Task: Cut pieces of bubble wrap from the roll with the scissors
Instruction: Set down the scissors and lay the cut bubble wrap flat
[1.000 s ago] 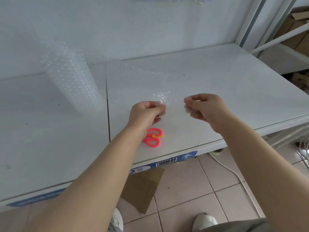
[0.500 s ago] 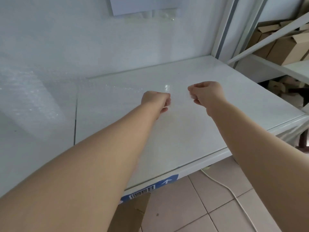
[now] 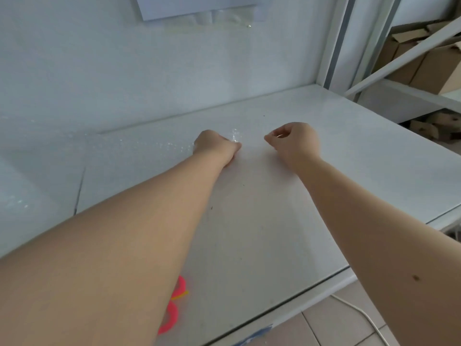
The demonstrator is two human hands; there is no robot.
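Note:
A clear sheet of bubble wrap (image 3: 149, 146) stretches from the blurred left side across the white table (image 3: 361, 171). My left hand (image 3: 214, 146) grips its far edge, where the bubbles glint beside the knuckles. My right hand (image 3: 294, 141) is a little to the right with fingers and thumb pinched together; the clear wrap between them is hardly visible. The pink scissors (image 3: 174, 310) lie near the table's front edge, half hidden by my left forearm. The roll itself is not plainly visible at the left.
A white wall backs the table, with a paper sheet (image 3: 194, 6) on it. A white shelf post (image 3: 334, 41) stands at the right, with cardboard boxes (image 3: 436, 63) behind it. A white cable (image 3: 361, 313) lies on the tiled floor.
Both hands have moved away from me toward the wall, drawing the wrap with them. The view has swung so the roll left the frame and the scissors sit low.

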